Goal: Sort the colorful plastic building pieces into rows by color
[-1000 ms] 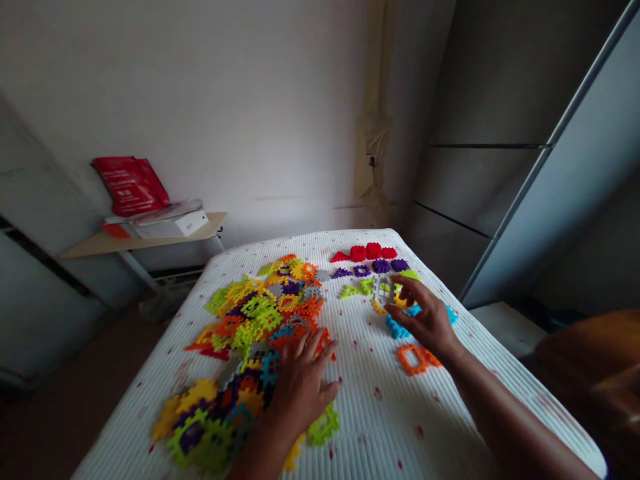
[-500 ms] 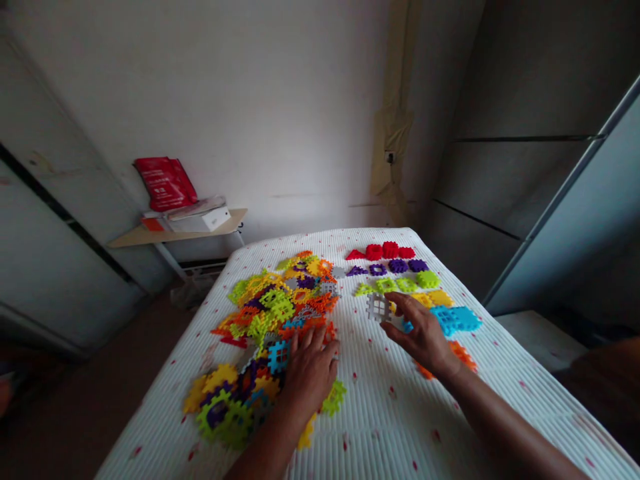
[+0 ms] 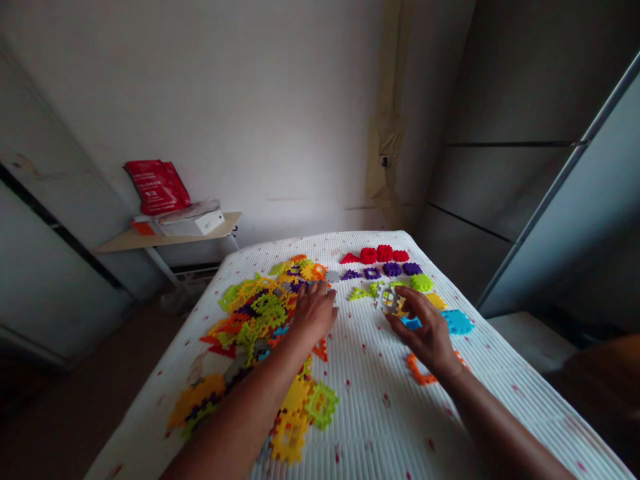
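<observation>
A loose heap of interlocking waffle-shaped plastic pieces (image 3: 255, 313) in lime, yellow, orange and purple lies on a white ribbed mat (image 3: 380, 420). My left hand (image 3: 314, 313) rests open on the heap's right side, fingers spread over the pieces. More yellow and green pieces (image 3: 295, 420) lie below, partly hidden by my left forearm. To the right stand sorted groups: red pieces (image 3: 375, 254), purple pieces (image 3: 383, 270), green pieces (image 3: 367, 290), blue pieces (image 3: 457, 322). My right hand (image 3: 423, 327) pinches a grey piece (image 3: 389, 301) between its fingers and thumb.
An orange piece (image 3: 419, 370) lies partly under my right hand. Behind the mat, a wooden shelf (image 3: 165, 240) holds a red bag (image 3: 157, 187) and a white box (image 3: 209, 223). A grey panel (image 3: 550, 200) stands to the right, with a brown object (image 3: 610, 373) at the lower right.
My left hand has moved up from the lower pieces onto the main heap. My right hand has shifted slightly right with the grey piece. The view has turned a little.
</observation>
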`<state>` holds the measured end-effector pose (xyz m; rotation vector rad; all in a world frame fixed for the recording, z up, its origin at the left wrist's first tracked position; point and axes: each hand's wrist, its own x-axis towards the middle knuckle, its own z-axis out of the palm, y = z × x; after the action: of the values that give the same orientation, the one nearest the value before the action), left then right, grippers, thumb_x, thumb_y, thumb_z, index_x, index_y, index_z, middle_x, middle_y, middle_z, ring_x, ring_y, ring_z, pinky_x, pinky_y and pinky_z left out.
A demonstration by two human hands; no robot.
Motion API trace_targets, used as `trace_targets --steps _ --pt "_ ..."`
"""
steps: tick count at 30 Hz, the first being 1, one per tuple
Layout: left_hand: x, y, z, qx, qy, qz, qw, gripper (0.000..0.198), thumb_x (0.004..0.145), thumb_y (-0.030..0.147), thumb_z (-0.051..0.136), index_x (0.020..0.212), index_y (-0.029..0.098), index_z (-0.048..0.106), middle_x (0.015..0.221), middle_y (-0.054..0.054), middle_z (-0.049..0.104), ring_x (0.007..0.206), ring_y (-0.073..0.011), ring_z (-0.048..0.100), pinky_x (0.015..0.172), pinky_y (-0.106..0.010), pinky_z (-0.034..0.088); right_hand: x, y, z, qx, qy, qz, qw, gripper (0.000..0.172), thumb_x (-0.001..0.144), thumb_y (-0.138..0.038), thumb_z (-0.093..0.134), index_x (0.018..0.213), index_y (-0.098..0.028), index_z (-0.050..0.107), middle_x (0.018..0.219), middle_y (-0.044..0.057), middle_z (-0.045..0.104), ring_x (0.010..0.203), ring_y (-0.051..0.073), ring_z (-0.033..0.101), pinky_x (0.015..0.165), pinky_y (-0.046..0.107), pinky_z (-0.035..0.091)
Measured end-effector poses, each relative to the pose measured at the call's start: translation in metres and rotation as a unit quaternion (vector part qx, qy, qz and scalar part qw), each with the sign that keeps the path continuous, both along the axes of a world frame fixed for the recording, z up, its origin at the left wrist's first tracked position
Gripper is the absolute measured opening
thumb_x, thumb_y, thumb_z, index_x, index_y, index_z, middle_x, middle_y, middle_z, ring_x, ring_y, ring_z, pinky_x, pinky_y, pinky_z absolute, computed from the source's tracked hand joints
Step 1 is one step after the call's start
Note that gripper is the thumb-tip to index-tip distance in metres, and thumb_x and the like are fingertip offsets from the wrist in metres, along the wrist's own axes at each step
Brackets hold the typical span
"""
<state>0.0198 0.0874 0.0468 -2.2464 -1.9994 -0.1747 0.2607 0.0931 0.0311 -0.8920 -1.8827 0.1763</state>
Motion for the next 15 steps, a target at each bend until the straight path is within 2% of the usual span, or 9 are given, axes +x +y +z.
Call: trace_targets --steps 4,7,11,15 --pt "-0.007 0.06 -0.008 -0.039 0.006 0.003 0.999 0.038 0.078 0.029 0.054 0.116 0.024 0.056 0.138 -0.009 0.043 0.129 -0.0299 0.033 0.105 -0.054 0.022 0.001 0.0 0.0 0.002 -0.004 -0.011 1.0 0.041 0.083 -0.031 0.059 0.122 -0.021 0.049 0.112 0.011 0.058 0.078 0.018 0.059 0.069 0.035 0.053" --pt "-0.013 0.087 -0.018 -0.071 0.01 0.0 0.997 0.044 0.075 0.033 0.057 0.119 0.028 0.054 0.141 -0.007 0.042 0.13 -0.0298 0.032 0.105 -0.055 0.022 0.003 0.001 -0.001 0.0 -0.01 -0.023 1.0 0.041 0.083 -0.032 0.058 0.122 -0.022 0.048 0.11 0.011 0.059 0.078 0.019 0.059 0.068 0.036 0.053" --pt "-0.021 0.101 -0.029 -0.104 0.013 -0.001 0.994 0.052 0.076 0.036 0.054 0.128 0.031 0.047 0.144 -0.006 0.039 0.131 -0.03 0.033 0.104 -0.057 0.023 0.004 0.004 -0.002 0.003 -0.01 -0.027 1.0 0.041 0.083 -0.032 0.059 0.122 -0.022 0.049 0.109 0.011 0.06 0.075 0.018 0.06 0.067 0.035 0.054" --pt "-0.027 0.102 -0.034 -0.111 0.021 0.01 0.994 0.046 0.083 0.028 0.046 0.128 0.034 0.046 0.144 -0.005 0.038 0.129 -0.0296 0.036 0.102 -0.059 0.025 0.004 0.005 -0.005 -0.003 -0.019 -0.017 1.0 0.042 0.083 -0.032 0.059 0.122 -0.022 0.049 0.109 0.011 0.06 0.082 0.021 0.062 0.067 0.035 0.055"
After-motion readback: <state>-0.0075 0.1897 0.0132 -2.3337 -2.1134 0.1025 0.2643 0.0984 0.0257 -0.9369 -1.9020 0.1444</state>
